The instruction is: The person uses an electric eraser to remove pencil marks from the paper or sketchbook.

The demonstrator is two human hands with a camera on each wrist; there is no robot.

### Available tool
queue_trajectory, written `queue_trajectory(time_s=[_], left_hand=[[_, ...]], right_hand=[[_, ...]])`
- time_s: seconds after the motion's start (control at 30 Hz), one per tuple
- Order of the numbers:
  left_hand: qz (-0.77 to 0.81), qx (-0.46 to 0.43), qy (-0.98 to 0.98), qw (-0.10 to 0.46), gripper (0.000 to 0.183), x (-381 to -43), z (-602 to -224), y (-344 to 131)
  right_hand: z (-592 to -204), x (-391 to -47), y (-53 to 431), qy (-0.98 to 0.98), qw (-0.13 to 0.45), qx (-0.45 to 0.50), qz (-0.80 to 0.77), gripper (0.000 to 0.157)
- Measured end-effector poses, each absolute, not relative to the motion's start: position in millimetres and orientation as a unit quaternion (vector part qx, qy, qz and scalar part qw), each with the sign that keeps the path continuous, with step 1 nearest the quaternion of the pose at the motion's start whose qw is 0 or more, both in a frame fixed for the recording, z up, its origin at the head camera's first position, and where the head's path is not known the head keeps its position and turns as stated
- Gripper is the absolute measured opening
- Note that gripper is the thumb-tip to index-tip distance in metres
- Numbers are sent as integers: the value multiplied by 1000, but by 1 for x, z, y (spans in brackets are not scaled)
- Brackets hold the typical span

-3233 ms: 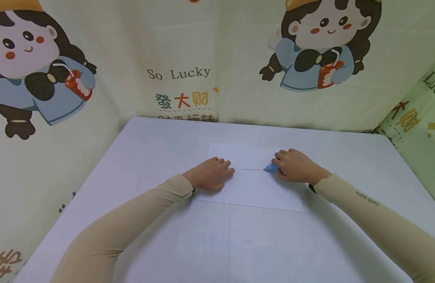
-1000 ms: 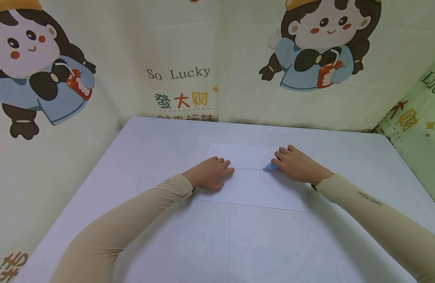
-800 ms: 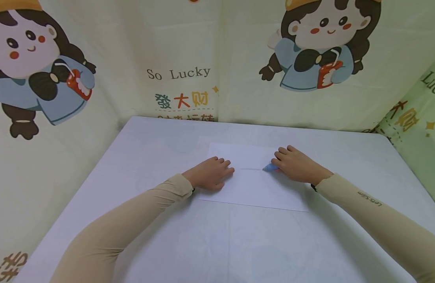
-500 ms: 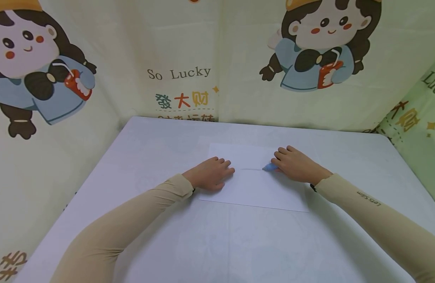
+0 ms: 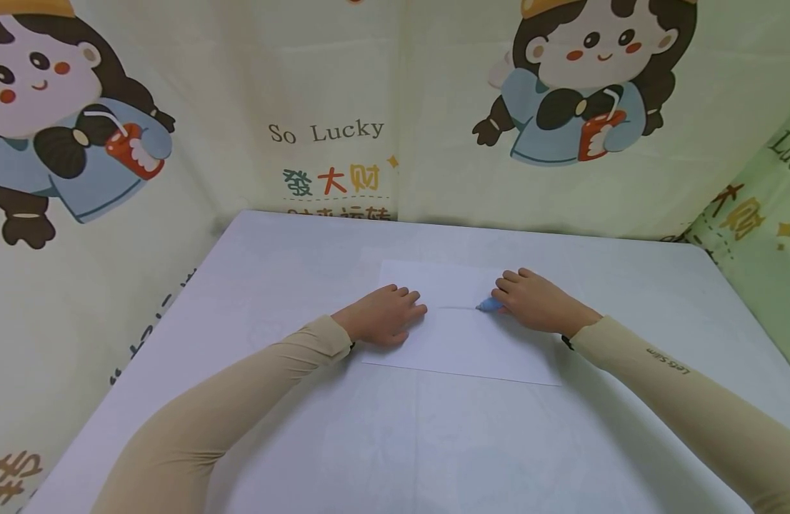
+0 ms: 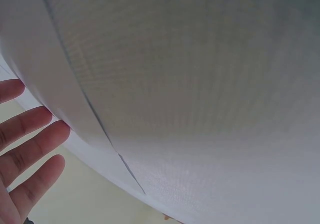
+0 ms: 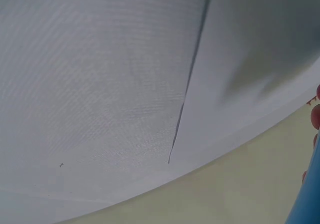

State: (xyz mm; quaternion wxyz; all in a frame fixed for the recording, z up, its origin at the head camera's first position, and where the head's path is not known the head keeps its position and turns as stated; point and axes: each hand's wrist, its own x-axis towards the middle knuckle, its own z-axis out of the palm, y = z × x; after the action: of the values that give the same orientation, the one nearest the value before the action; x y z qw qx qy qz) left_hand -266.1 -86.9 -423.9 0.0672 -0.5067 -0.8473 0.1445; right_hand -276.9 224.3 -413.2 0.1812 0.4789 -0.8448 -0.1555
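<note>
A white sheet of paper (image 5: 459, 350) lies on the white table, with a thin, faint line (image 5: 456, 308) across its middle. On the paper's left side rests my left hand (image 5: 383, 316), palm down, fingers spread. In the left wrist view its fingers (image 6: 35, 146) are nearly straight, fingertips at the paper. My right hand (image 5: 538, 300), over the right part of the sheet, grips a thick blue marker (image 5: 491, 305). The marker's tip points left, right at the line's right end. Its blue barrel (image 7: 307, 194) shows at the right wrist view's edge; the palm hides the rest.
The white table (image 5: 292, 442) extends around the paper on all sides. Pale printed curtains (image 5: 433, 193) with cartoon figures and lettering stand behind it and at both sides. A faint crease runs down the table cover in front of the sheet.
The right hand and marker have shifted only slightly, with the tip staying by the line's right end. My left hand has stayed put. The left curtain's print has moved a little left.
</note>
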Motion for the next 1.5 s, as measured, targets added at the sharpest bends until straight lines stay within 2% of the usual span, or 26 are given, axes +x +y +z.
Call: queue_trajectory(time_s=[1.5], left_hand=[[143,-502,-851,60,36,-263,-422,-86]], right_hand=[[-410,-269,221,-852,162,472,-157,23]])
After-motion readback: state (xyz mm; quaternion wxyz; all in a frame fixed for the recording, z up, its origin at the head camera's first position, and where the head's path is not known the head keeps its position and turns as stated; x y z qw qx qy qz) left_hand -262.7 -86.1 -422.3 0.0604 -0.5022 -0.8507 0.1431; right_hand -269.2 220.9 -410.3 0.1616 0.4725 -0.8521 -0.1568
